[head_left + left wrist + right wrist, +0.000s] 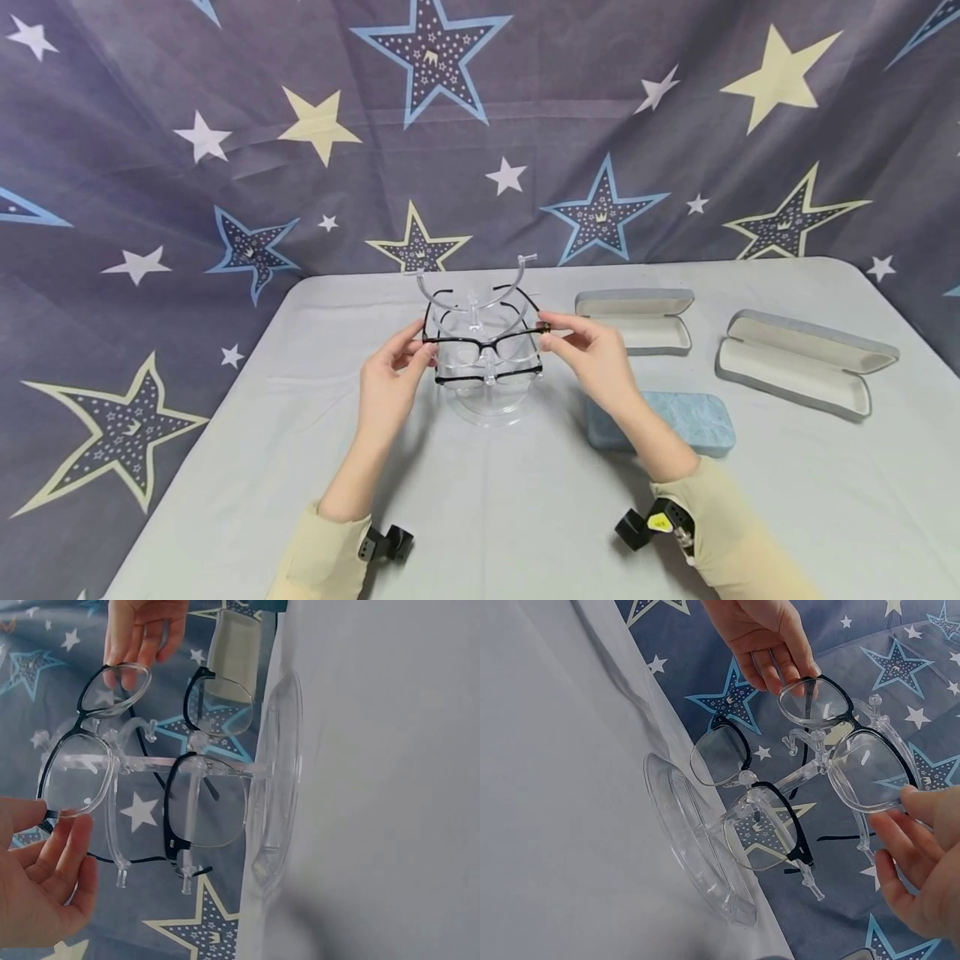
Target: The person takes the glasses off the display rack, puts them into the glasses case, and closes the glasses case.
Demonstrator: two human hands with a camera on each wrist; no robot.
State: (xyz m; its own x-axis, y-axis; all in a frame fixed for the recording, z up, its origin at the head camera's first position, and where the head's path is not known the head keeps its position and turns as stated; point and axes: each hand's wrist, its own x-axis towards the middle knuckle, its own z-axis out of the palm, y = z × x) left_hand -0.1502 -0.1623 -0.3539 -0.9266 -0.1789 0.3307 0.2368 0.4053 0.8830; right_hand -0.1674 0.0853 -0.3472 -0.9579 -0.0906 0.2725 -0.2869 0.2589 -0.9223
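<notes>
Between both hands is a pair of black-framed eyeglasses [487, 342], held at the front of a clear display stand [491, 410]. My left hand [388, 375] pinches the frame's left corner between thumb and fingers. At the opposite corner, my right hand [592, 354] pinches the frame the same way. A second pair of glasses [174, 802], dark along the top of the rims, sits on the stand's lower tier. In the right wrist view the held pair is at the middle tier; whether it touches the support there I cannot tell. The stand's top arms [522, 271] curve up behind.
Two grey glasses cases with pale linings lie open on the right, one [637, 325] behind my right hand and one [806, 367] farther right. A closed blue case [693, 421] lies partly under my right forearm. A star-patterned cloth [247, 75] hangs behind the table [225, 500].
</notes>
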